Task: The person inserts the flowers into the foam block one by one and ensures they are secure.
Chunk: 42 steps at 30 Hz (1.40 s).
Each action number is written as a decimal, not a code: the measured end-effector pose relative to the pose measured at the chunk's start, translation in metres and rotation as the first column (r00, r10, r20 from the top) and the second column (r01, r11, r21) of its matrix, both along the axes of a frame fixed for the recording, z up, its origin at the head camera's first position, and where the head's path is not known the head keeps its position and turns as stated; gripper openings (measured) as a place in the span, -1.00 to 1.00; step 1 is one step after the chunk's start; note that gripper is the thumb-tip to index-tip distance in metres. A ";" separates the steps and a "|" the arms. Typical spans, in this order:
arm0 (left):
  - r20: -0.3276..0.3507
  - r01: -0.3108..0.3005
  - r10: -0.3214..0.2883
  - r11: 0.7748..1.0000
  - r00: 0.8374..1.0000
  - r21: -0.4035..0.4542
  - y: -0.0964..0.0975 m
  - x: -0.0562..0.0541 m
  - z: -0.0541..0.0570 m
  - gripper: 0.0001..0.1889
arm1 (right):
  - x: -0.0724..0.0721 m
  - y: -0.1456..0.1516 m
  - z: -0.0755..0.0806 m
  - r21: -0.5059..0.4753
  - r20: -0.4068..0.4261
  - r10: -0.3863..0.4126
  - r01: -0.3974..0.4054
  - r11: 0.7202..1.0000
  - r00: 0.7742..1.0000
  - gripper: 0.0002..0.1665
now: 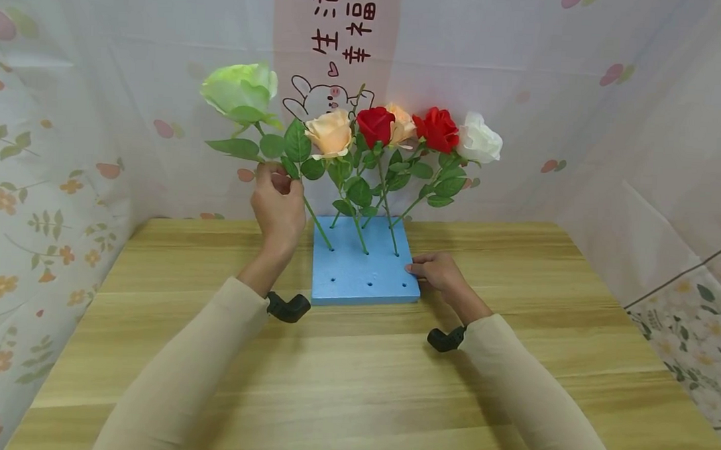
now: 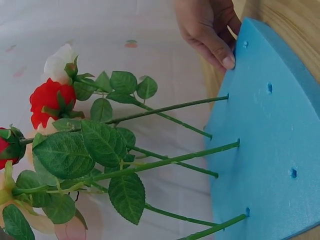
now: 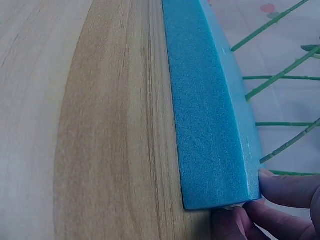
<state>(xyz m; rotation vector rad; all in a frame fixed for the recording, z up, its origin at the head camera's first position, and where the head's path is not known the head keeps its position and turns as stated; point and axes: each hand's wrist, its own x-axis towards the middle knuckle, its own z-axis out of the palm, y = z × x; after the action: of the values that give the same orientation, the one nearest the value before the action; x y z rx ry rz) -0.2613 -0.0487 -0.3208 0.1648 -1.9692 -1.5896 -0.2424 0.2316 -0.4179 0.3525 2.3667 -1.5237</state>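
Note:
My left hand pinches the stem of a pale green artificial rose, whose lower end stands in a hole on the left of a blue foam board. At the board's right edge, my right hand grips it, thumb on top and fingers against the side, as the right wrist view shows. Also standing in the board are a peach rose, a red rose, another peach rose, a second red rose and a white rose.
Three bare holes run along the board's near side, including a middle hole. Under the board lies a wood-grain table. A printed curtain hangs behind, and patterned cloth covers both sides.

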 end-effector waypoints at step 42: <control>0.019 0.113 -0.112 0.991 0.994 -0.069 0.002 -0.005 -0.023 -0.87 | 0.004 -0.004 0.001 0.002 0.005 0.005 -0.005 1.000 1.000 -0.44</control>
<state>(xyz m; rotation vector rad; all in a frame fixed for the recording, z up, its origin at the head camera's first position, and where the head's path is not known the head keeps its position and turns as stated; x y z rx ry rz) -0.2659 -0.0466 -0.3435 0.0391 -2.0748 -1.5908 -0.2384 0.2278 -0.4167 0.3497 2.3637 -1.5165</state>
